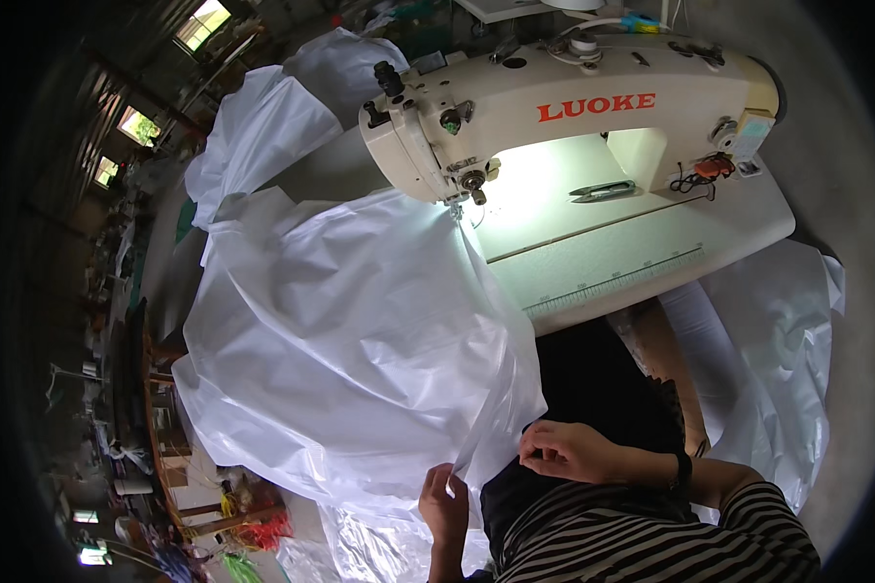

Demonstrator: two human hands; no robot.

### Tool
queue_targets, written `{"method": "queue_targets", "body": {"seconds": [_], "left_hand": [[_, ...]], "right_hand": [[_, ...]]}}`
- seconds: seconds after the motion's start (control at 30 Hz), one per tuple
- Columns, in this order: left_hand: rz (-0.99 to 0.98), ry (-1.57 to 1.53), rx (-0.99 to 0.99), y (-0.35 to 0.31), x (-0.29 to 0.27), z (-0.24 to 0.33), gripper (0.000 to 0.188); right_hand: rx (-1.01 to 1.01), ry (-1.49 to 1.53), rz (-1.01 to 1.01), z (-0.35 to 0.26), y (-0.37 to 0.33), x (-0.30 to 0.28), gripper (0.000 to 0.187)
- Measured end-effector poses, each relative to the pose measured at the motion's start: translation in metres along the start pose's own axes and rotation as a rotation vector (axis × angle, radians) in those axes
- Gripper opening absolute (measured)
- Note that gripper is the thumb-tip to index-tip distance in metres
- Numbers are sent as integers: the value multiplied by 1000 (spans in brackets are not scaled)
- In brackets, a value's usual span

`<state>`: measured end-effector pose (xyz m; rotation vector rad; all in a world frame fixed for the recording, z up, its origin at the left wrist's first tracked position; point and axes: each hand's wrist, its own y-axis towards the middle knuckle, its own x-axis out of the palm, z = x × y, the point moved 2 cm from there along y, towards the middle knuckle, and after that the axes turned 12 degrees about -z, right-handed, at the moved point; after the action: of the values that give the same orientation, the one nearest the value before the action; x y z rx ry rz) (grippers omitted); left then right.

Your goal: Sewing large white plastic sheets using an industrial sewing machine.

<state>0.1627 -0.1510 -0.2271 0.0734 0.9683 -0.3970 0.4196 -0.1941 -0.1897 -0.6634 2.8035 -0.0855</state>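
A large crumpled white plastic-like sheet (340, 330) spreads from under the needle of a cream sewing machine (515, 107) down toward my lap. My left hand (444, 507) pinches the sheet's lower edge between thumb and fingers. At the sheet's right-hand corner, my right hand (576, 453) is closed with its fingers curled; whether the material is between the fingertips is hidden. The sheet's narrow folded border (481, 413) runs up from near my left hand toward the presser foot (456, 209), which stands over the material. A lamp lights the machine bed.
Thread snips (603, 191) lie on the machine bed (632, 243). An orange-and-black corded item (715, 167) hangs on the machine's right end. More white material hangs at right (768, 340) and is heaped behind at left (262, 126). Red netting-like scraps (262, 525) lie at lower left.
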Motion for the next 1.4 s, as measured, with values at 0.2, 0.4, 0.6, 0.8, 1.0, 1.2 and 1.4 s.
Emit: {"method": "queue_targets", "body": {"seconds": [0.2, 0.4, 0.6, 0.8, 1.0, 1.2, 1.4], "left_hand": [[39, -154, -119, -23, -26, -12, 6], [65, -147, -108, -31, -44, -6, 6], [-126, -122, -134, -48, -69, 11, 6], [-326, -149, 64, -69, -70, 16, 12], [-57, -167, 25, -84, -77, 19, 13], [-142, -56, -5, -72, -92, 23, 8], [-173, 66, 33, -75, -81, 16, 17]], "right_hand": [[164, 327, 119, -9, -1, -1, 54], [189, 537, 185, 11, 0, 3, 74], [151, 741, 235, 39, 19, 11, 62], [100, 580, -113, -4, 11, 32, 24], [-86, 52, -401, -35, 16, 60, 32], [-309, -49, -989, -41, 46, 166, 60], [-122, -204, -766, -61, 30, 104, 25]]}}
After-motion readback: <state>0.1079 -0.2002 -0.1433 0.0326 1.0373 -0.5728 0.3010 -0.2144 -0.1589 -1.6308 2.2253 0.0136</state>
